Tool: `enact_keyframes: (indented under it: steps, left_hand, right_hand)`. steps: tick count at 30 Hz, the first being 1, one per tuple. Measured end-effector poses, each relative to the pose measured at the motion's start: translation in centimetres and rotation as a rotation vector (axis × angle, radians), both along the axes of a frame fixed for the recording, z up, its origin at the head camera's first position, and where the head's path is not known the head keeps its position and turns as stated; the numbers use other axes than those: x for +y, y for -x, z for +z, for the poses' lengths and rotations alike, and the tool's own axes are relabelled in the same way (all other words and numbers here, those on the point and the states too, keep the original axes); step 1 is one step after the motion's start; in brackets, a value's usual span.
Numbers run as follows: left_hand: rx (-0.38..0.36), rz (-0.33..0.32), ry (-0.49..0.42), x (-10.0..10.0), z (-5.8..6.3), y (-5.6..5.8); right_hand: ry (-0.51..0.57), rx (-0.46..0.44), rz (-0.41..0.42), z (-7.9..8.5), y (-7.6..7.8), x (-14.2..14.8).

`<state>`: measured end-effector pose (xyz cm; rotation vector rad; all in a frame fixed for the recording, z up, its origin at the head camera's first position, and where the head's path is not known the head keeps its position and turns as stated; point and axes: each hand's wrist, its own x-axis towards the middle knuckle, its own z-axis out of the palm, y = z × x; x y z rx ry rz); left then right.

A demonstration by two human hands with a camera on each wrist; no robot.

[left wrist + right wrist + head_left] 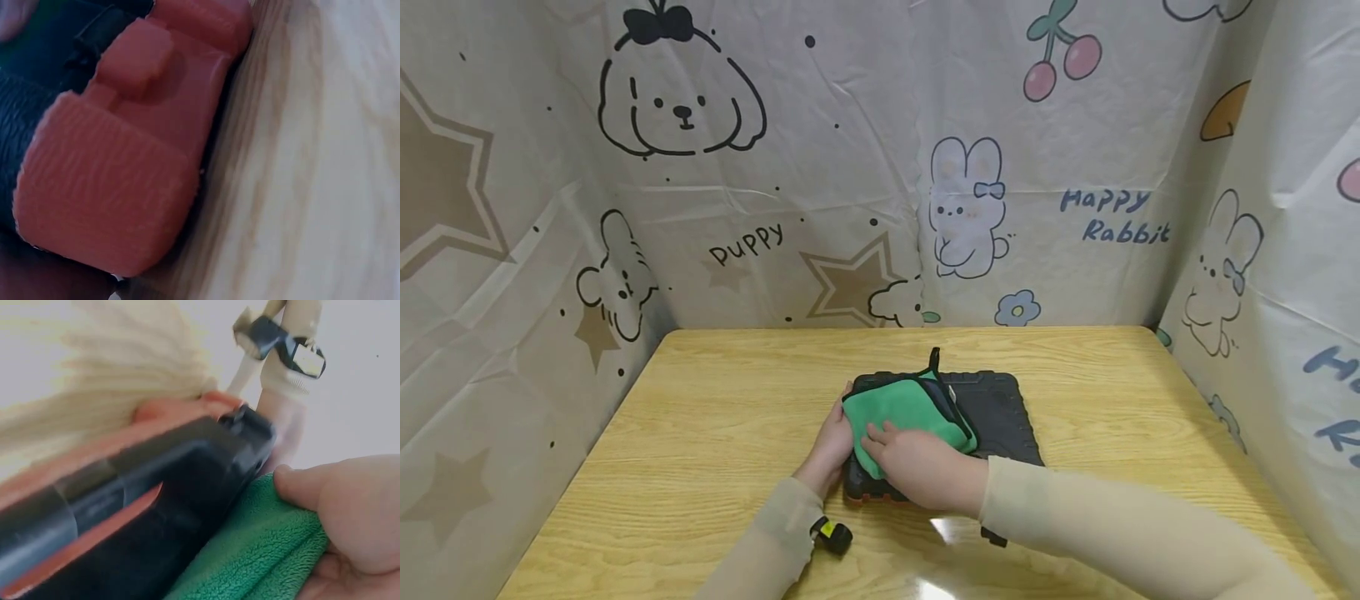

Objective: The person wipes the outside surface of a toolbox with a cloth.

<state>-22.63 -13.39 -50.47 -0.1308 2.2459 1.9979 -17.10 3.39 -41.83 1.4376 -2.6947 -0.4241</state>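
A green cloth with black edging and a black loop lies over the left part of a black plastic case. In the left wrist view the case shows a red-orange side. My right hand rests on the cloth with its fingers spread. Seen from the right wrist, the thumb touches the cloth, which is folded beside it. My left hand lies against the case's left side, fingers extended along it. The cloth and case hide part of that hand.
The case lies on a light wood-grain table. Behind it hangs a pale curtain printed with animals and stars, and further curtains stand at both sides. Each wrist carries a small black camera; the left wrist's camera shows beside its sleeve.
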Motion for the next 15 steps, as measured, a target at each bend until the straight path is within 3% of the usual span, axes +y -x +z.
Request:
enact_keyframes:
  steps: [11, 15]
  left_hand:
    - [0.004, -0.004, -0.025, 0.0, 0.0, -0.3]
    - [0.016, -0.016, -0.03, -0.1, 0.2, -0.4]
  right_hand:
    - [-0.072, 0.042, 0.052, 0.0, -2.6, 0.6]
    - [-0.063, 0.012, 0.062, 0.2, -3.3, 0.9]
